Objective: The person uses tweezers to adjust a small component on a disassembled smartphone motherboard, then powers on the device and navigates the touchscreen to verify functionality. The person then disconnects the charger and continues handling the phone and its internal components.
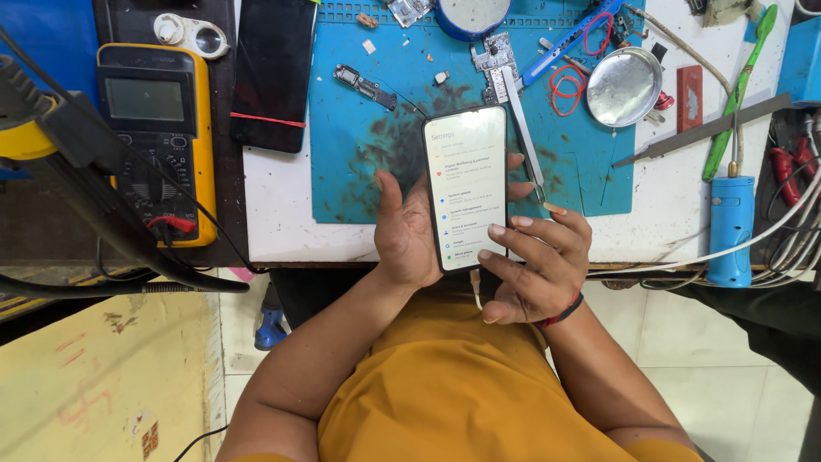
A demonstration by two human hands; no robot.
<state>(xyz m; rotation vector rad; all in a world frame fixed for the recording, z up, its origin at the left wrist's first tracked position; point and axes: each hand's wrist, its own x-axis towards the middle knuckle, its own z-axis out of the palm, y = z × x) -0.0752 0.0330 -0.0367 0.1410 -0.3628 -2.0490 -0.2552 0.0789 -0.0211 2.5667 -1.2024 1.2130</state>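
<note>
The left hand [406,231] cradles 1 lit smartphone [466,188], fingers wrapped behind it; the right hand [539,265] touches its edge, fingers spread, above 1 blue mat [359,137].

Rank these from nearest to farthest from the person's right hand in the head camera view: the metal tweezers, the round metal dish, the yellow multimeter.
From the right hand:
1. Metal tweezers, just above the hand on the blue mat, tip close to the fingers.
2. Round metal dish, farther up, at the mat's top right.
3. Yellow multimeter, far across the bench on the left.
</note>
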